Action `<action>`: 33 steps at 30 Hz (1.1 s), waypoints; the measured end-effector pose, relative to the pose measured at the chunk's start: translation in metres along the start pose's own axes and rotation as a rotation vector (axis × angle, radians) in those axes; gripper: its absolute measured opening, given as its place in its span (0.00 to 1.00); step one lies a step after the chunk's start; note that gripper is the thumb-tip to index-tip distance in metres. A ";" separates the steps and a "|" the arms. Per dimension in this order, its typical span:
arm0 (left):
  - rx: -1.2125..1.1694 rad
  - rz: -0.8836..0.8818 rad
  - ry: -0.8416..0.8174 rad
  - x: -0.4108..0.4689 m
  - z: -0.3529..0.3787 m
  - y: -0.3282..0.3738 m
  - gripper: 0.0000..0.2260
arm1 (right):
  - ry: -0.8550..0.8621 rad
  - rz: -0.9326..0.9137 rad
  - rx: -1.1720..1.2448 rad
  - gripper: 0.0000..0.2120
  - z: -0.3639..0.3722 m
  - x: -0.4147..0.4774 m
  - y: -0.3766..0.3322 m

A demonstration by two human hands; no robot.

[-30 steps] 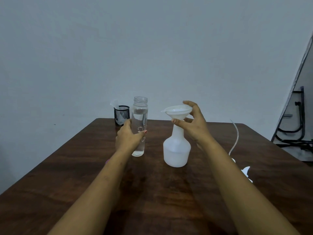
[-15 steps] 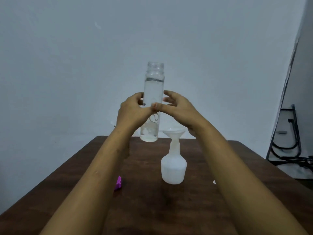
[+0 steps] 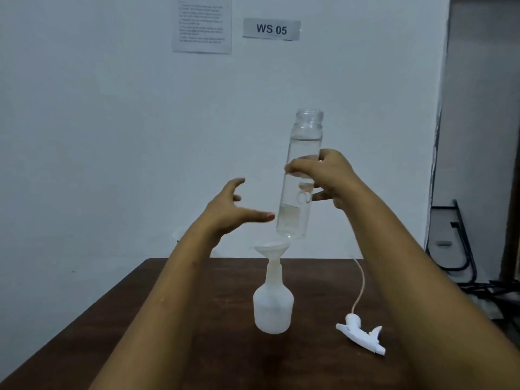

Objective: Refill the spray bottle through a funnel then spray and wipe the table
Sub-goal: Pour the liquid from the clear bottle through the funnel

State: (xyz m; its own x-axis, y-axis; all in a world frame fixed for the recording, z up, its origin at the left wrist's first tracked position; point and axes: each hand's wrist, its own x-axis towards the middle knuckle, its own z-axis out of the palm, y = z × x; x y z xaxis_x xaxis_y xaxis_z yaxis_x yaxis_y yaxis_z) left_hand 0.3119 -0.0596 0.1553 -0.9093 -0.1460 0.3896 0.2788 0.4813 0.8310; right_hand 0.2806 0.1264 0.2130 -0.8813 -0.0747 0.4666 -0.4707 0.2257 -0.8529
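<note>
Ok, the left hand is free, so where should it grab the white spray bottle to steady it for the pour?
Probably the round lower body of the spray bottle, from its left side. The bottle stands upright, its narrow neck carries the funnel, and the right hand holds the glass bottle above, so the top is crowded.

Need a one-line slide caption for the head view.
Right hand holds the clear water bottle above the funnel in the spray bottle; left hand open beside it.
</note>
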 end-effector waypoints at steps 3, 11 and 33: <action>-0.013 -0.156 -0.135 -0.010 0.015 -0.041 0.44 | 0.016 0.019 -0.129 0.16 -0.015 -0.003 0.016; -0.314 -0.240 0.026 -0.012 0.082 -0.091 0.45 | 0.072 0.075 -0.510 0.28 -0.001 -0.007 0.087; -0.509 -0.082 0.008 0.043 0.116 -0.120 0.37 | 0.032 0.142 -0.662 0.23 0.027 0.026 0.171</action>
State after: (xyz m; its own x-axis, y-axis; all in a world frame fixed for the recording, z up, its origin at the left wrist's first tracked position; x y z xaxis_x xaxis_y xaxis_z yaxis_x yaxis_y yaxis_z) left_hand 0.2035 -0.0235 0.0266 -0.9325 -0.1736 0.3166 0.3237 -0.0138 0.9461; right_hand 0.1764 0.1372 0.0726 -0.9261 0.0263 0.3763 -0.2169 0.7790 -0.5883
